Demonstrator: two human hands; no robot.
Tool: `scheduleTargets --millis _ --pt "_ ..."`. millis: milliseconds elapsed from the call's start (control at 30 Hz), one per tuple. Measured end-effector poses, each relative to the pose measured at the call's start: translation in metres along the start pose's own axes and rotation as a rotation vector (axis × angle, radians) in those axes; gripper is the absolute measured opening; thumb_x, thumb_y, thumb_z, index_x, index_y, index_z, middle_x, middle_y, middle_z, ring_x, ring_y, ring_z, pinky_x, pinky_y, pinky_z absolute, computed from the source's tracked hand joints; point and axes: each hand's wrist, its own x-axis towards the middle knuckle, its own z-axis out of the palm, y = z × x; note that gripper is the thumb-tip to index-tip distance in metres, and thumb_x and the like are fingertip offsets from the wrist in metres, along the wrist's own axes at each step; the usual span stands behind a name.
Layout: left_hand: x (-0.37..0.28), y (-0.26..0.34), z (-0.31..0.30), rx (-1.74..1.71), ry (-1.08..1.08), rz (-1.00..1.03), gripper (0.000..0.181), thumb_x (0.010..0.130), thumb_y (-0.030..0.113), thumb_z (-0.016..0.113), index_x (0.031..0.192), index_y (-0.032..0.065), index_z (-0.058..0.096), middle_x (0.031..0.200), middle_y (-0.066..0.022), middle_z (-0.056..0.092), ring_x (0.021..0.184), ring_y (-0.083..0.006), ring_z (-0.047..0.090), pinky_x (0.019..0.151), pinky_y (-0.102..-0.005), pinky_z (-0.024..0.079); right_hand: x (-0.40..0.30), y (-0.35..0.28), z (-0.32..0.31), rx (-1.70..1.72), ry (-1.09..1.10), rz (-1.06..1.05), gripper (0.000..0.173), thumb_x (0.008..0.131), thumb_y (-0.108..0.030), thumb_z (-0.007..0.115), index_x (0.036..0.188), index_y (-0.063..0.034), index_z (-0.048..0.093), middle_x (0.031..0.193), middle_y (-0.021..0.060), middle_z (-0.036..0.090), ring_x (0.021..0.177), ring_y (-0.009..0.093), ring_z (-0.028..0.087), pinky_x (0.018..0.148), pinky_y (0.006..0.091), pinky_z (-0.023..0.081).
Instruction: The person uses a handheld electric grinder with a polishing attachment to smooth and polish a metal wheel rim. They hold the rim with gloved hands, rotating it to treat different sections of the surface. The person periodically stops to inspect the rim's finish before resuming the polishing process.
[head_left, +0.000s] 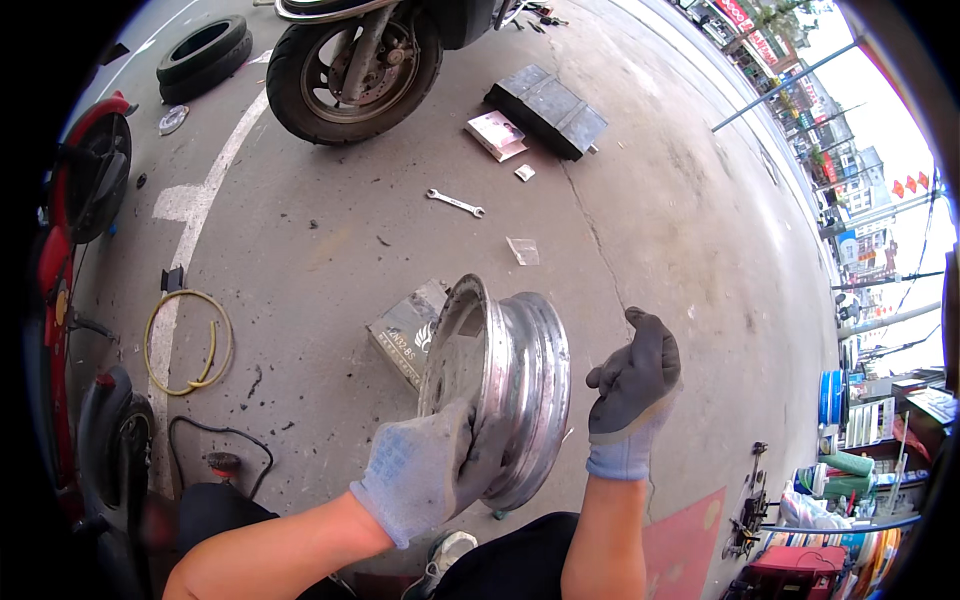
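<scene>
A bare metal wheel rim (529, 375) stands tilted in front of me, its silvery outer surface turned to the right. My left hand (457, 450), in a blue-grey coated work glove, grips the rim's lower near side. To the right of the rim, my right hand (637, 367) is raised in a matching glove with its fingers bent; I cannot tell whether something small is between them. Behind and left of the rim lies a worn box (401, 330) bearing writing, partly hidden by the rim. An open-ended wrench (455, 203) lies on the pavement farther ahead.
A scooter's front wheel (354, 82) stands ahead, near a dark toolbox (551, 109) and a small printed box (496, 135). Tyres (202, 60) are stacked at the far left. A yellow hose (154, 337) lies left, near a red scooter (56, 277). Assorted goods fill the right edge.
</scene>
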Motion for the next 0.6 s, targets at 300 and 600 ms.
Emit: scheduleTargets --millis 300,600 --pt "-0.004 -0.009 0.011 0.215 0.042 0.224 0.012 0.087 0.012 0.069 0.097 0.0075 0.071 0.074 -0.0072 0.062 0.057 -0.0234 0.063 0.048 -0.0356 0.048 0.018 0.028 -0.009 0.064 -0.035 -0.007 0.037 0.1 -0.026 0.057 0.118 0.0061 0.059 0.086 0.0089 0.066 0.081 0.014 0.06 0.084 0.0305 0.052" --pt "-0.003 0.034 -0.01 0.128 0.029 0.0 0.013 0.091 0.018 0.069 0.099 0.0081 0.07 0.08 -0.0109 0.067 0.067 -0.0261 0.067 0.054 -0.036 0.051 -0.013 0.007 0.002 -0.152 -0.145 -0.372 0.036 0.099 -0.002 0.043 0.133 0.0062 0.052 0.12 0.0179 0.068 0.112 0.025 0.066 0.1 0.0383 0.051"
